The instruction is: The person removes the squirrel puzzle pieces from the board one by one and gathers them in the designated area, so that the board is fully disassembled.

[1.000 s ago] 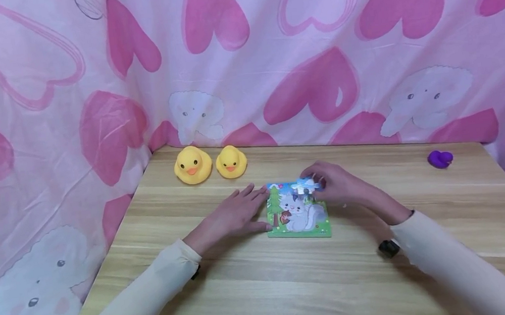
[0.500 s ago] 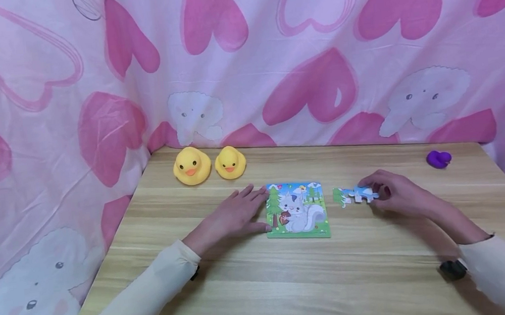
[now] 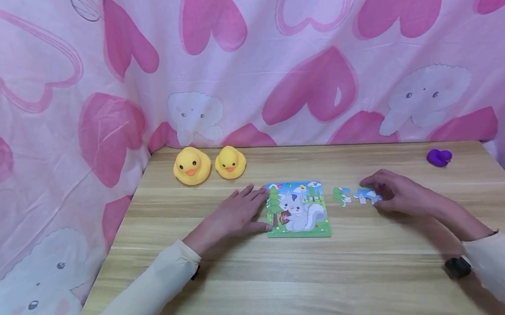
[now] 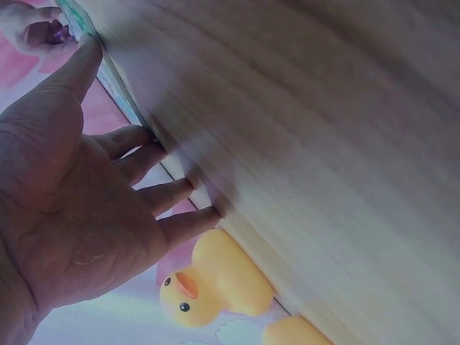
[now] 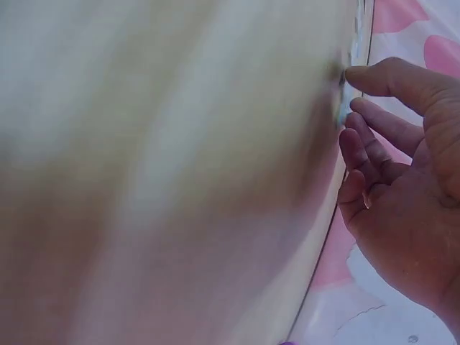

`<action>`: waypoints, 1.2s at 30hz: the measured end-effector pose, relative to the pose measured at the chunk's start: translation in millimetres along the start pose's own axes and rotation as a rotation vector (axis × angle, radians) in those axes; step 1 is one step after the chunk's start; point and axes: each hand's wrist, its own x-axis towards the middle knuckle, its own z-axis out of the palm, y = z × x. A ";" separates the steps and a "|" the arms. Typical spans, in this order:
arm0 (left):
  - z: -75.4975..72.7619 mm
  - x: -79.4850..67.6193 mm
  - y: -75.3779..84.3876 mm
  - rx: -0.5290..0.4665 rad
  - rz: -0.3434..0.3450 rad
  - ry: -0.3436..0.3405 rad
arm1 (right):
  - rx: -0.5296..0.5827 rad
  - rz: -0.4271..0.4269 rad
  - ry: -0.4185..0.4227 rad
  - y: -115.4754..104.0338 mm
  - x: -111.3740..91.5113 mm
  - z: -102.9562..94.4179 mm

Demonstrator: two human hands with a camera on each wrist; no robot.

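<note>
A square jigsaw puzzle (image 3: pixel 296 211) with a squirrel picture lies flat on the table. My left hand (image 3: pixel 230 215) rests at its left side, fingers extended, fingertips and thumb at the edge; the left wrist view shows this hand's open palm (image 4: pixel 86 194). To the puzzle's right, a green tree jigsaw piece (image 3: pixel 340 196) lies apart. Beside it is a blue and white jigsaw piece (image 3: pixel 367 196), its right end between the thumb and fingers of my right hand (image 3: pixel 397 191). In the right wrist view, the right hand (image 5: pixel 410 165) has its fingers curled and the piece is mostly hidden.
Two yellow rubber ducks, one larger (image 3: pixel 192 166) and one smaller (image 3: pixel 230 162), sit behind the left hand. A small purple duck (image 3: pixel 438 158) is at the far right of the wooden table (image 3: pixel 301 284). A pink heart-patterned curtain (image 3: pixel 309 86) hangs behind.
My right hand has moved right from the puzzle's top right corner, bringing the joined pieces down onto the table. The blue piece has since parted from the green one. The left hand stays.
</note>
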 end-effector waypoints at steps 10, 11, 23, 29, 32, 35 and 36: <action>-0.1 1.5 -0.2 0.003 -0.001 0.000 | -0.027 -0.049 0.042 -42.5 38.4 10.7; 0.1 1.8 -0.3 0.007 0.000 0.001 | -0.016 -0.034 0.033 -48.6 42.6 13.7; 0.4 2.1 1.6 0.017 0.006 -0.006 | -0.061 -0.043 -0.047 -96.8 74.3 45.5; -0.5 2.4 1.6 0.032 0.005 -0.006 | -0.108 -0.035 -0.068 -100.1 77.2 47.1; -1.1 2.5 1.5 0.032 -0.001 -0.011 | -0.112 -0.030 -0.084 -101.8 78.7 46.4; -1.3 2.0 1.2 0.028 -0.004 -0.016 | -0.101 -0.011 -0.094 -104.4 82.4 46.3; -1.5 1.8 1.1 0.027 -0.005 -0.016 | -0.098 -0.003 -0.095 -105.5 83.9 46.3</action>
